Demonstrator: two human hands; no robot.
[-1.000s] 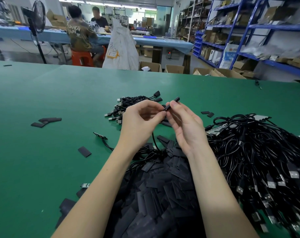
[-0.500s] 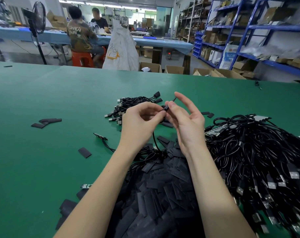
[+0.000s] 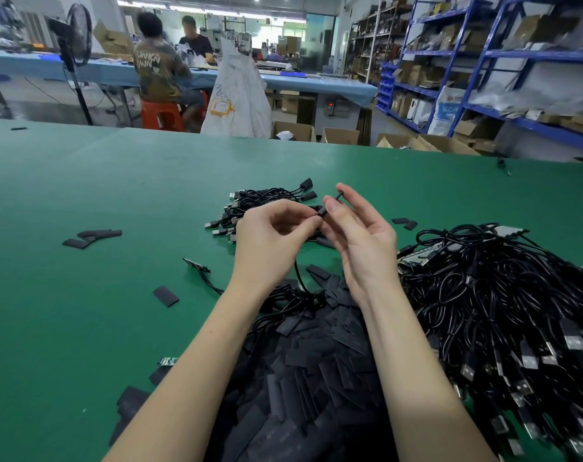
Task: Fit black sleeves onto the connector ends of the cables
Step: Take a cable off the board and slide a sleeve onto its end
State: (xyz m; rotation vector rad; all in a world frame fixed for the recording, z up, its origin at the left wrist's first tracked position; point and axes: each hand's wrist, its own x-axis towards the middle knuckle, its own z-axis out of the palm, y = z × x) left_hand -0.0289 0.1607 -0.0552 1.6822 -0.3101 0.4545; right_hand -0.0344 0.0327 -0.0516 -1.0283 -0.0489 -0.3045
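Nearest the person lies a heap of flat black sleeves (image 3: 303, 378), too many to count, spilling across the green table (image 3: 83, 328). To its right is a bigger tangle of black cables (image 3: 503, 295), their plug ends pointing every way. Two bare forearms reach out over the sleeve heap.

Above it the two hands meet. The left hand (image 3: 270, 238) curls its fingers and pinches one cable (image 3: 298, 276) at its end; the cable hangs down into the heap. The right hand (image 3: 360, 238) pinches one small sleeve (image 3: 330, 205) between thumb and forefinger at that cable end, its other three fingers spread loosely. So each grip is closed on its own piece, the two touching.

Loose sleeves lie scattered: one alone (image 3: 165, 296) to the left, about three in a cluster (image 3: 91, 237) further left, two (image 3: 405, 223) right of the hands.

Beyond the hands sits a small bundle of cables (image 3: 260, 203).

Far off, two people sit at a blue bench beside a fan (image 3: 78, 35), with blue shelves (image 3: 483, 61) on the right.
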